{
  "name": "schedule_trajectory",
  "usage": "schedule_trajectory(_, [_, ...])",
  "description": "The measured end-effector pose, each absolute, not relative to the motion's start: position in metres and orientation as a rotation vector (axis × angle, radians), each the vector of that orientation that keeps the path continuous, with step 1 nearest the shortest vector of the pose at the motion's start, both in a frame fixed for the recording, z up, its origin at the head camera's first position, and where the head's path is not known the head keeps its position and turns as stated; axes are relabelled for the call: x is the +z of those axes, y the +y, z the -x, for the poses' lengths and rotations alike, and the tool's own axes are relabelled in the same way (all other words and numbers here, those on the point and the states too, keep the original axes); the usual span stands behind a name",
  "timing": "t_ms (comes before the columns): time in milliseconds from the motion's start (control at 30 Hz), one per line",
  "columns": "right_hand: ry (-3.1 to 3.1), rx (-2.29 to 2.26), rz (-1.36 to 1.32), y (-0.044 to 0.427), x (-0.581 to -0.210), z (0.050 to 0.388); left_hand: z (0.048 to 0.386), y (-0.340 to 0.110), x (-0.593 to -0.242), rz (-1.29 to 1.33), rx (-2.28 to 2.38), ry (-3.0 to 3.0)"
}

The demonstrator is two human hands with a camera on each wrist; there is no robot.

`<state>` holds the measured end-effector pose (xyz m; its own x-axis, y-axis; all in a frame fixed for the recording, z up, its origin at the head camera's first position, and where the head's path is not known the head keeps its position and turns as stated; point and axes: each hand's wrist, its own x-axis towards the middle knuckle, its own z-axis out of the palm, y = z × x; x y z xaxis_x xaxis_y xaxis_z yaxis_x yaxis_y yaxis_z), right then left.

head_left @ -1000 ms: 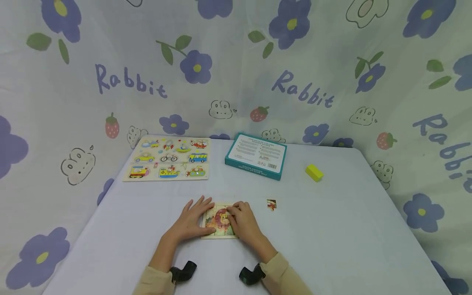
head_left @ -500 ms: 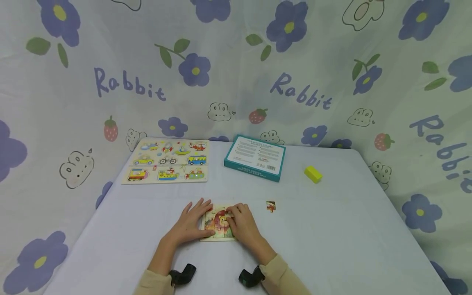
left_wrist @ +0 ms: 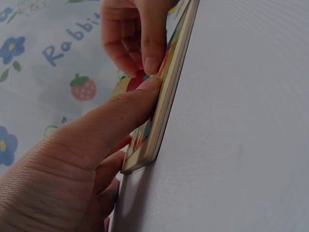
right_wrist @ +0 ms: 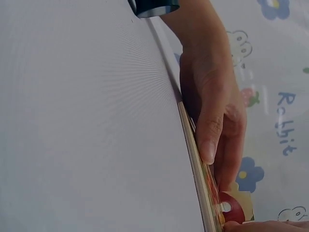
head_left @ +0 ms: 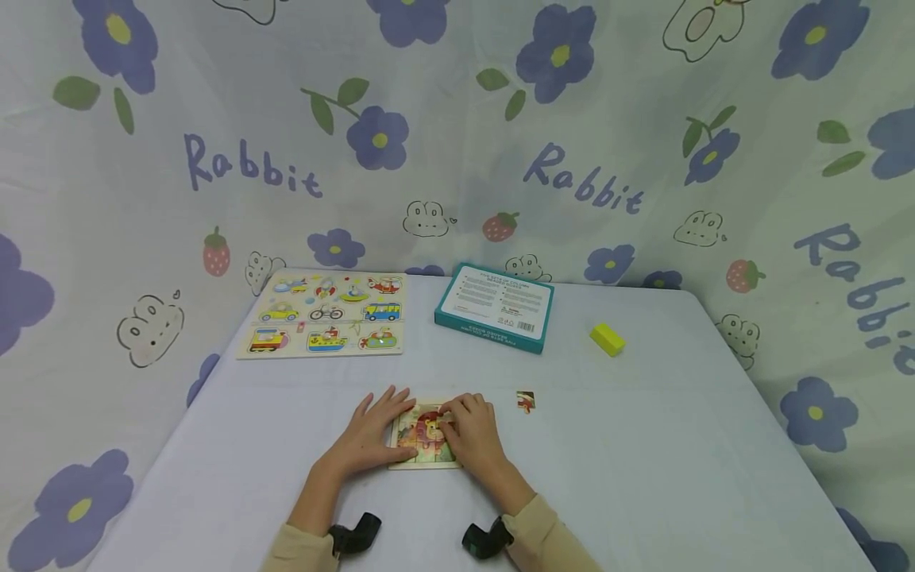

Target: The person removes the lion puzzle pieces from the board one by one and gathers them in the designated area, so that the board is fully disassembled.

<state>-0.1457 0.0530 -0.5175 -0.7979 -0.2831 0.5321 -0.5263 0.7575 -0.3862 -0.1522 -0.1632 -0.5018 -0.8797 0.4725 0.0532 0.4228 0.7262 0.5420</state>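
A small square wooden jigsaw puzzle (head_left: pixel 426 455) with a lion picture lies in front of the person. The left hand (head_left: pixel 372 434) rests at its left side, fingers spread and fairly straight; its thumb (left_wrist: pixel 140 96) presses on the near edge in the left wrist view. Over the upper right of the board, the right hand (head_left: pixel 475 435) pinches a red and yellowish jigsaw piece (right_wrist: pixel 234 205), which stands tilted up from the board in the right wrist view. The right fingers hide part of the picture. One loose jigsaw piece (head_left: pixel 526 401) lies to the right of the puzzle.
A wooden vehicle puzzle board (head_left: pixel 322 315) lies at the back left. Behind the hands is a teal box (head_left: pixel 495 307) with a white label, and a yellow block (head_left: pixel 608 339) sits to its right. The white table (head_left: pixel 686 461) meets a patterned curtain (head_left: pixel 457 119).
The view has tilted slightly, so everything sits a little lower in the frame. Both hands stay at the lion puzzle, with only slight movement of the right fingers.
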Motion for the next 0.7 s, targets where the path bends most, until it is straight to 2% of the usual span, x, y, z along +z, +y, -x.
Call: schedule_trajectory(700, [-2.502,0.831,-0.581,0.0526,-0.5197,0.1461,0.1530,-0.1635,-0.5049,-0.743,0.849,2.844])
